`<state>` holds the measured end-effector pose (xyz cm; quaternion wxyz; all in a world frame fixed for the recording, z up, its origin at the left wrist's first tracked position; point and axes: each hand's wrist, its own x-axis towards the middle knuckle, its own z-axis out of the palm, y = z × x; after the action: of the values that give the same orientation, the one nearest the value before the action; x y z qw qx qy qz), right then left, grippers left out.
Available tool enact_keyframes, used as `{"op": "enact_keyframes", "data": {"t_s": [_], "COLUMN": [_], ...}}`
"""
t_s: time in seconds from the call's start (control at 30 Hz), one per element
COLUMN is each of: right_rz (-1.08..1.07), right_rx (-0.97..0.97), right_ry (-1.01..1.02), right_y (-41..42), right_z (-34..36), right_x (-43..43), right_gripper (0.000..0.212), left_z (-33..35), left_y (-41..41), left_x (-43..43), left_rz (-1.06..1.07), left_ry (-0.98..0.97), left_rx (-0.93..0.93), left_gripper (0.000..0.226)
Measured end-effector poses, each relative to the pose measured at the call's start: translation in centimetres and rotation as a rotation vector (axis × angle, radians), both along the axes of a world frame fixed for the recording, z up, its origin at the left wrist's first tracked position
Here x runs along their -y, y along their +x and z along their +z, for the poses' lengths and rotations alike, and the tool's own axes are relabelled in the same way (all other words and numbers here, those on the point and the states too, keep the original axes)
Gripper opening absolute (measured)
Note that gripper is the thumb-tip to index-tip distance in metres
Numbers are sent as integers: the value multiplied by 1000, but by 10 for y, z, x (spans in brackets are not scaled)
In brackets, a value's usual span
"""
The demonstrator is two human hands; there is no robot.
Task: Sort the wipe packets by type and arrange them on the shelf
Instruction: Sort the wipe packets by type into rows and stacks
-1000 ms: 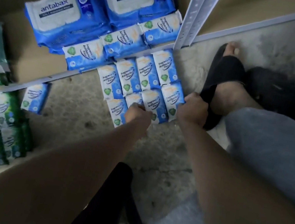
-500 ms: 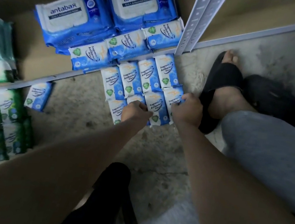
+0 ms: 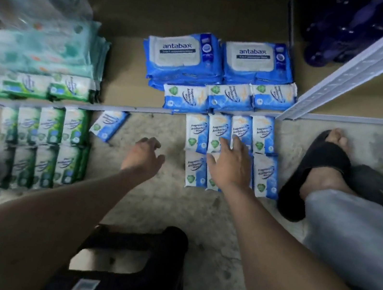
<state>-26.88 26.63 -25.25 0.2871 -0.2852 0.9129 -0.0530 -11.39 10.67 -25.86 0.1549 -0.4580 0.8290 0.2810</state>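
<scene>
On the concrete floor [image 3: 150,201] before the shelf [image 3: 133,64], the blue packets [image 3: 264,142] lie squared under the flat, spread right hand [image 3: 229,163], while the left hand [image 3: 144,156] has let go, open, likely heading for the stray packet [image 3: 109,124].

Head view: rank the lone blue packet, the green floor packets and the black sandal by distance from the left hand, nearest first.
1. Lone blue packet, just up-left of the left hand.
2. Green floor packets, further left.
3. Black sandal, far right.
</scene>
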Motion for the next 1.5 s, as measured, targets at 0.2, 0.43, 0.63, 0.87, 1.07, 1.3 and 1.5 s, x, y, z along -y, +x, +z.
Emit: {"op": "enact_keyframes", "data": {"t_s": [0.2,0.43,0.63,0.87,1.07,1.3,1.5], "right_rz": [139,162,143,169,180,158,-91], "right_rx": [-35,-119,-173,-189,-76,-102,-154], "right_ry": [51,62,107,90,136,139,259], "right_y": [1,-1,5,1,-8,-13,0], "right_z": [-26,-55,-64,-63,-52,-31,-24], "right_x": [25,23,30,25,29,8,-22], "right_gripper": [70,67,66,66,70,71,72], "left_z": [-18,-41,-57,-72,-75,-59,-47], "left_y": [35,42,42,52,53,52,44], "left_x": [53,107,121,137,121,92,45], "left_rz": [58,95,226,293,557,810,943], "left_ry": [-47,-214,-181,-207,4,229,612], "left_rx": [54,49,75,131,122,-46,-294], "left_gripper": [44,52,32,44,54,38,32]}}
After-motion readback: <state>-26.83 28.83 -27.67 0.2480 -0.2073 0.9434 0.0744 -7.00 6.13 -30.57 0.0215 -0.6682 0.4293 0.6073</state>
